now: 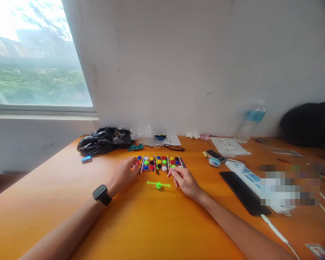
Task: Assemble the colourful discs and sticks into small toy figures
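Observation:
Rows of small round pieces (152,162) in red, blue, yellow, green, black and white lie on the wooden table, with thin coloured sticks (155,165) standing out between the groups. At the left end of the rows is my left hand (125,172), its curved fingers apart beside the red pieces. My right hand (186,182) rests at the right end, thumb and forefinger drawn together; whatever may be between them is too small to tell. Between my hands, nearer to me, a bright green stick with a green round piece (158,185) lies crosswise on the table.
A black plastic bag (105,140) and a blue packet (86,159) lie at the back left. On the right are a black phone (243,191), a white power strip (249,177), a round tin (214,162) and a clear bottle (249,124). Glasses (173,147) lie behind the rows.

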`<act>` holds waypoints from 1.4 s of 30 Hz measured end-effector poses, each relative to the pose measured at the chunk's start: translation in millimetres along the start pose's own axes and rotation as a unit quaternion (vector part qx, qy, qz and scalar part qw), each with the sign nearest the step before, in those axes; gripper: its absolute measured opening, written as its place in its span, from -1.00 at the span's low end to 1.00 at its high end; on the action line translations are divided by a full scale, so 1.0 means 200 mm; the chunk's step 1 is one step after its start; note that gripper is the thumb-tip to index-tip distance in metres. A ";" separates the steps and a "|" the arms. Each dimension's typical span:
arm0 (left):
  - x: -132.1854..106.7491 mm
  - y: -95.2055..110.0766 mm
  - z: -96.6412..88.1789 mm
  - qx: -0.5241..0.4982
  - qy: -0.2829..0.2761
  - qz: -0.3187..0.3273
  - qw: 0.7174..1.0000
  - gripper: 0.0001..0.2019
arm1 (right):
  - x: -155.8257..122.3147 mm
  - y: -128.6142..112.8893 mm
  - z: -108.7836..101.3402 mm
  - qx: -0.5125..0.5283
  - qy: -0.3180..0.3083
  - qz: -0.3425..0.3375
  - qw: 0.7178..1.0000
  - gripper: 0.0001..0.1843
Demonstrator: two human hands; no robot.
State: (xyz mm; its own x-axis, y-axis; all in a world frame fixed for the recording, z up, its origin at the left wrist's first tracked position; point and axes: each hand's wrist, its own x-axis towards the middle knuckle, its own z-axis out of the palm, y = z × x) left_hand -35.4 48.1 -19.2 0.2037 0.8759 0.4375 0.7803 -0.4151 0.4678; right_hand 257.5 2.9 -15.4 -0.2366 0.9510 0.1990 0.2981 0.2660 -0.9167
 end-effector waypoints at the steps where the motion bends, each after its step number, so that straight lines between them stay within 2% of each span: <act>1: 0.00 0.00 0.00 -0.007 0.005 0.004 1.000 -0.85 | 0.00 0.00 0.00 0.000 0.000 -0.001 1.000 -0.48; 6: 0.00 0.00 0.01 -0.004 0.010 0.003 1.000 -0.72 | 0.00 0.00 0.00 -0.002 -0.003 -0.001 1.000 -0.49; 11: 0.00 0.05 0.02 0.063 -0.038 0.011 0.997 -0.75 | -0.01 0.00 0.01 -0.013 -0.008 -0.005 1.000 -0.48; 21: 0.04 0.07 0.04 0.094 -0.063 -0.006 0.994 -0.74 | 0.00 0.00 0.01 -0.021 -0.008 -0.005 1.000 -0.45; 32: 0.04 0.04 0.06 0.094 -0.069 -0.016 0.993 -0.75 | -0.01 0.01 0.01 -0.035 -0.021 -0.006 0.999 -0.47; 42: 0.02 0.05 0.04 0.063 -0.030 -0.007 0.998 -0.73 | -0.02 -0.01 0.00 -0.063 -0.015 -0.032 0.997 -0.47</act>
State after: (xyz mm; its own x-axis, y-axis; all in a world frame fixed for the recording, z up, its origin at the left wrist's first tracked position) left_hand -22.0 50.0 -19.6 0.2248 0.8960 0.3830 0.8507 -0.3721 0.3713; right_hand 258.3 -1.6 -14.9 -0.2856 0.9271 0.2427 0.3959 0.3447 -0.8512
